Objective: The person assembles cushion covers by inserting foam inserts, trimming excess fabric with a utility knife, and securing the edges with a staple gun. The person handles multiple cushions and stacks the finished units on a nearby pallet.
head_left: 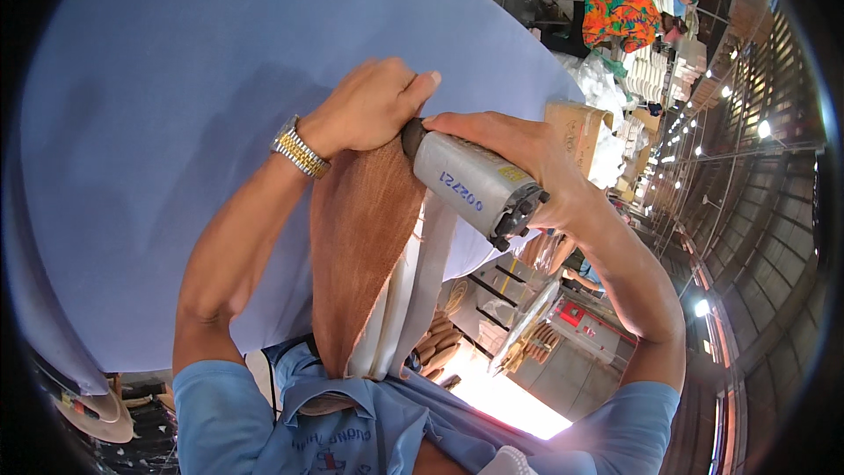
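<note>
My left hand (369, 105), with a silver and gold watch (299, 148) on the wrist, is closed at the upper edge of a piece of brown fabric (365, 237). The fabric hangs down toward my chest, with a pale grey-white lining or frame (387, 317) showing along its right side. My right hand (519, 145) is wrapped round a grey metal air staple gun (470, 180) with a black bolted end cap. The gun's dark end meets the fabric's upper edge beside my left hand. My right fingers are mostly hidden behind the gun.
A large, smooth blue surface (176, 62) fills the left, close behind my left arm. To the right stands a cardboard box (576, 127). A person in an orange patterned shirt (620, 16) is farther off, near stacked pale pieces (646, 75). A red box (571, 312) hangs on a wall.
</note>
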Available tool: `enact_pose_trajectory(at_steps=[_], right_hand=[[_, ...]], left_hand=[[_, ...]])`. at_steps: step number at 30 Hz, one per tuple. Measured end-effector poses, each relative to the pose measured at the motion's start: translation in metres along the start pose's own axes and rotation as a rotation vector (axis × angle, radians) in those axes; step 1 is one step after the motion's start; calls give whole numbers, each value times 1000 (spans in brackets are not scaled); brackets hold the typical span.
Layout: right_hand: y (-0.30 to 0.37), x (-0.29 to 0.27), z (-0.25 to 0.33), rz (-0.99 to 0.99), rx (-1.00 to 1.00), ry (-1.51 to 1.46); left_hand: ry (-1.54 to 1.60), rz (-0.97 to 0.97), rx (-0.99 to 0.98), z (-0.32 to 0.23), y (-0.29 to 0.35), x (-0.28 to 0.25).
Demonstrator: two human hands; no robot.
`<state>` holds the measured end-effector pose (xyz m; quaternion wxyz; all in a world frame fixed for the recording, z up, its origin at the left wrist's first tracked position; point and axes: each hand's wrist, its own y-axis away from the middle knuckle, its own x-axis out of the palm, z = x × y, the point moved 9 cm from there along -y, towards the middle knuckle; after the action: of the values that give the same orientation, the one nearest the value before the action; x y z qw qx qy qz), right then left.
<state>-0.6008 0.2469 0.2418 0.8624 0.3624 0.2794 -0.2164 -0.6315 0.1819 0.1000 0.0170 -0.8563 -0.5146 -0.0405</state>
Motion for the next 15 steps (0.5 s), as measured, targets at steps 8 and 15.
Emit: enact_pose_trajectory(at_steps=[8,15], right_hand=[[1,3,-3,-38,43,44],[1,7,-5,-58,44,24]], left_hand=[[-62,39,-40,5,-2,0],[-38,-2,-67,4,4,-7]])
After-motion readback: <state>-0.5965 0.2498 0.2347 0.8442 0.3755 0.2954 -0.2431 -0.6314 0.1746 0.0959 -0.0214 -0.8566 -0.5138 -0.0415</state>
